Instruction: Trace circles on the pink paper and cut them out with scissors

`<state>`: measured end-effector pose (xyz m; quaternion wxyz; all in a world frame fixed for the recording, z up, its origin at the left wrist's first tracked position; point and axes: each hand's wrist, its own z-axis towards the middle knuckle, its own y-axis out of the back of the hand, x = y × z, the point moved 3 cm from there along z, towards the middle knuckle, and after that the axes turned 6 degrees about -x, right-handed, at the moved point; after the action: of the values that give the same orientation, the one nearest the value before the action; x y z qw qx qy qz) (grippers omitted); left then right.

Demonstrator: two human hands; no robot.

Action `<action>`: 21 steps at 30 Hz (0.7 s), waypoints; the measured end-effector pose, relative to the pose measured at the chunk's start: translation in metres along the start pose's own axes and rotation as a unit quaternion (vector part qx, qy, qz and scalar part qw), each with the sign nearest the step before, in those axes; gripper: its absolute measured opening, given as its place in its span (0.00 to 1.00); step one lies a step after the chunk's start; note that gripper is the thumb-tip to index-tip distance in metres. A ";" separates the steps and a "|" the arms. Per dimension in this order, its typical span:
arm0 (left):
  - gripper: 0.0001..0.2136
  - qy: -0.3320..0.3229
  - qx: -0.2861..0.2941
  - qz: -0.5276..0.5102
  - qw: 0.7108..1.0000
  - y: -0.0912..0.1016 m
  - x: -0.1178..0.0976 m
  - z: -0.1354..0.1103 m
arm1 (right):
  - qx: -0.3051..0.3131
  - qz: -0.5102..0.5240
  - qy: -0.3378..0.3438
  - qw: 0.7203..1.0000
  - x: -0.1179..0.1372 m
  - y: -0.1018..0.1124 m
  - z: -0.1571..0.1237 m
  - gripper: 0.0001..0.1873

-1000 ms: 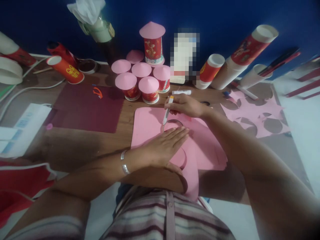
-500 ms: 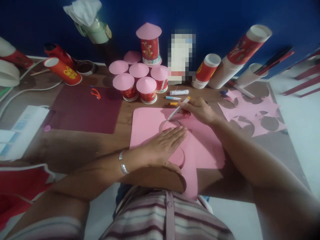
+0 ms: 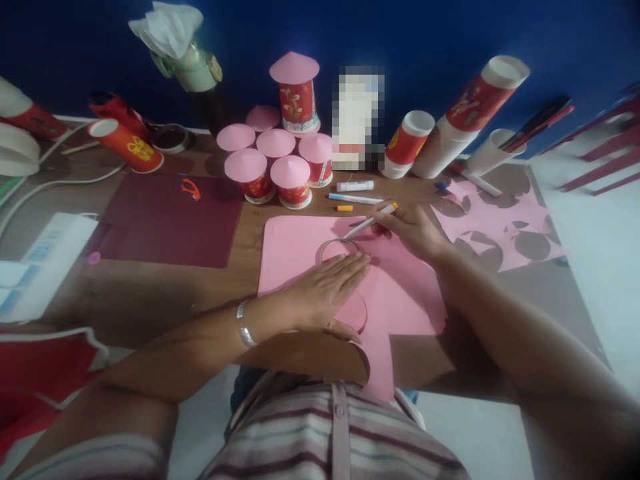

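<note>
My left hand (image 3: pixel 325 290) lies flat, fingers stretched out, on a round ring-shaped template (image 3: pixel 334 245) pressed onto a pink paper sheet (image 3: pixel 405 293). My right hand (image 3: pixel 413 230) pinches a white marker with an orange end (image 3: pixel 371 221); its tip touches the sheet at the ring's upper right edge. A silver bracelet (image 3: pixel 244 325) sits on my left wrist.
Several red cups with pink cone lids (image 3: pixel 280 167) stand behind the sheet. A glue stick (image 3: pixel 355 186), a blue pen (image 3: pixel 353 198) and an orange cap (image 3: pixel 345 208) lie nearby. A dark red sheet (image 3: pixel 170 223) is left; pink scraps with round holes (image 3: pixel 495 230) right; cup stacks (image 3: pixel 470 107) lean against the blue wall.
My right hand has swung the marker from the ring's upper left round to its upper right, laying the pen flatter. My left hand has stayed pressed on the ring.
</note>
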<state>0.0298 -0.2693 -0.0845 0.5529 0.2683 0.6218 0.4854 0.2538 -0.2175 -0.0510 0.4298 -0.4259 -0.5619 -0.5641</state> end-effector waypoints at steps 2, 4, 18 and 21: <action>0.57 0.002 0.001 -0.004 1.000 0.000 0.000 0.000 | -0.002 -0.008 0.001 1.000 -0.003 0.003 -0.002 0.28; 0.56 0.003 -0.002 -0.006 1.000 0.001 0.001 0.001 | -0.005 -0.004 0.004 1.000 -0.007 0.006 -0.006 0.26; 0.59 0.022 -0.052 -0.031 0.998 0.003 0.006 0.002 | -0.041 -0.040 0.010 0.998 -0.005 0.009 -0.057 0.23; 0.59 0.010 -0.068 -0.040 0.997 0.002 0.006 0.002 | -0.059 -0.065 0.009 0.996 -0.007 0.010 -0.072 0.18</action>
<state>0.0296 -0.2623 -0.0852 0.5822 0.2001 0.6034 0.5069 0.2649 -0.2892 -0.0551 0.3714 -0.4078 -0.5498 -0.6273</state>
